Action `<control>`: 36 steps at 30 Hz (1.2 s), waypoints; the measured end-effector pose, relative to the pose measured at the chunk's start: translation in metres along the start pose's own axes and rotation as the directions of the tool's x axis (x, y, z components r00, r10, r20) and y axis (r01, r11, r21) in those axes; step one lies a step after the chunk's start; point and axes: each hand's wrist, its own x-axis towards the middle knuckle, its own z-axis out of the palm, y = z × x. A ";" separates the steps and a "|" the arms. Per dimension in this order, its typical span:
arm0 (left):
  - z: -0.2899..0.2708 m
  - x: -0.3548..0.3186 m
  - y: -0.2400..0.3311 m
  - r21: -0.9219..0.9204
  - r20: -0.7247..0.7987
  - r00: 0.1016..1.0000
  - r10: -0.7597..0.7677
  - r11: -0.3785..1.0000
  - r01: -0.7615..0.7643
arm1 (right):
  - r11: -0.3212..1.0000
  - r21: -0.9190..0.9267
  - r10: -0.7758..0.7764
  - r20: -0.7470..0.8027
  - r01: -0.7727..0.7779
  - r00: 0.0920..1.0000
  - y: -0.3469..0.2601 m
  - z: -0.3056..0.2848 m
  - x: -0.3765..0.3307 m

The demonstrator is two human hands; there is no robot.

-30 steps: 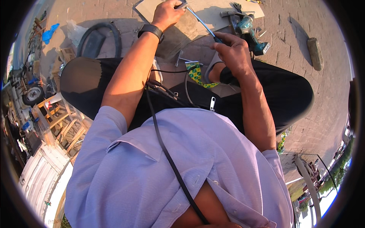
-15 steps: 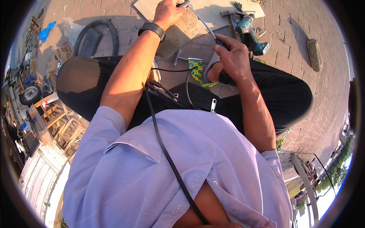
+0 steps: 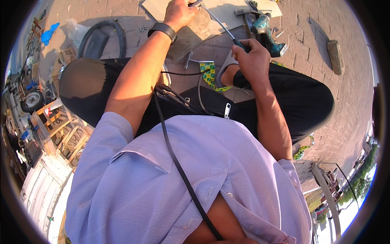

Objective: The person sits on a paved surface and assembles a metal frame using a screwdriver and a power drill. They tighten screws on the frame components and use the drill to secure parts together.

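Note:
My left hand (image 3: pixel 180 14), with a dark band at its wrist, is closed on a small metal piece (image 3: pixel 196 3) at the top edge of the view. Part of that piece is cut off, so its kind is unclear. In my right hand (image 3: pixel 254 59) is a screwdriver (image 3: pixel 221 25), its dark handle gripped in my fingers. The thin shaft slants up and left, its tip end close to the metal piece; whether they touch I cannot tell. Below the left hand lies a flat brownish sheet (image 3: pixel 189 38), overlapping a pale board (image 3: pixel 227 18).
Right of the board lie a teal cordless drill (image 3: pixel 264 32) and a hammer (image 3: pixel 243 12). A thin metal rod (image 3: pixel 188 60) and a green-yellow patterned strip (image 3: pixel 208 73) are between my legs. Black cables (image 3: pixel 162 122) cross my lap. A black tube (image 3: pixel 122 36) lies left, a stubby block (image 3: pixel 336 57) right.
My right hand has drawn slightly back and to the right with the screwdriver, and more of its handle shows. The left hand stays almost in place.

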 end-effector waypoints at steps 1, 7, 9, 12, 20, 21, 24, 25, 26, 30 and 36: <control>0.000 0.000 0.005 -0.002 0.013 1.000 -0.007 1.000 0.007 | 0.989 -0.076 -0.131 -0.043 0.128 0.990 0.005 0.002 -0.002; 0.001 -0.008 0.009 0.060 -0.008 0.997 -0.081 0.995 0.081 | 0.412 0.599 0.328 0.606 -0.687 0.725 -0.014 -0.024 0.011; 0.002 -0.009 0.004 0.052 -0.071 0.997 -0.002 0.999 0.006 | 0.368 0.621 0.301 0.624 -0.692 0.721 -0.014 -0.023 0.015; 0.006 -0.009 0.002 0.037 -0.067 0.997 -0.043 0.998 0.046 | 0.511 0.596 0.232 0.598 -0.619 0.767 -0.011 -0.022 0.014; 0.010 -0.013 0.008 0.044 -0.024 0.998 -0.065 0.997 0.066 | 0.993 0.115 -0.028 -0.012 0.029 1.000 0.018 0.001 -0.001; 0.011 -0.014 0.008 0.045 -0.020 0.998 -0.062 0.997 0.063 | 0.962 0.257 0.072 0.087 -0.092 0.994 0.010 -0.005 -0.003; 0.014 -0.016 0.009 0.039 -0.027 0.998 -0.059 0.997 0.060 | 0.627 0.584 0.308 0.423 -0.516 0.852 0.002 -0.022 0.001; 0.015 -0.014 0.008 0.036 -0.033 0.998 -0.057 0.998 0.058 | 0.442 0.631 0.338 0.541 -0.637 0.771 0.001 -0.025 0.004; 0.015 -0.012 0.007 0.043 -0.040 0.999 -0.036 0.998 0.038 | 0.423 0.634 0.332 0.556 -0.647 0.762 0.001 -0.026 0.006; 0.021 -0.012 0.005 0.038 -0.072 0.997 0.014 0.999 -0.011 | 0.440 0.637 0.294 0.564 -0.633 0.772 -0.002 -0.026 -0.002; 0.024 -0.009 0.011 0.038 -0.038 0.999 -0.024 0.999 0.026 | 0.798 0.453 0.278 0.306 -0.396 0.911 -0.005 -0.024 -0.011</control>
